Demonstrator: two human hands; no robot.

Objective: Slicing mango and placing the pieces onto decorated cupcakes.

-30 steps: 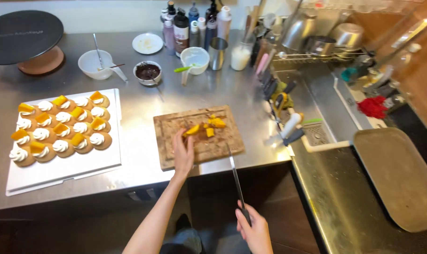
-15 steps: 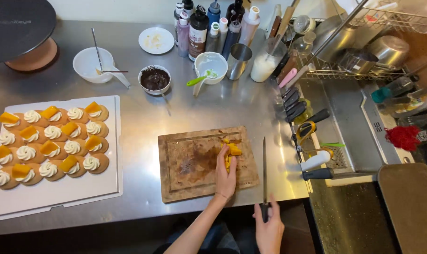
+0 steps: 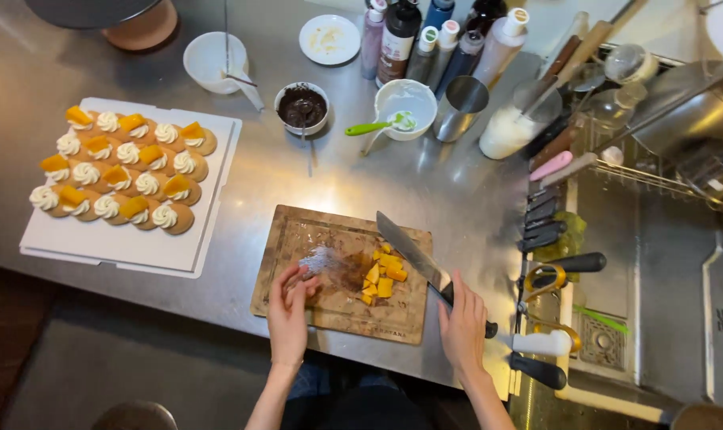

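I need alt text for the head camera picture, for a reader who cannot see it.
Seen from above, a right hand holds a large knife over orange fruit cubes on a wooden cutting board, where the left hand rests. To the left, a white tray holds cream-topped pastries.

We have two bare arms reaching in from the bottom edge, with no sleeves showing on either forearm as far down as the picture goes. Our left hand (image 3: 288,314) is slim, with long fingers and short plain nails; no ring, watch or bracelet shows on it or on the wrist. Our right hand (image 3: 463,328) looks the same: bare, no glove, no band at the wrist, nothing on the fingers that we can make out. Between the two forearms, low in the picture, we wear something dark on the body, with a strip of blue cloth like denim just above it
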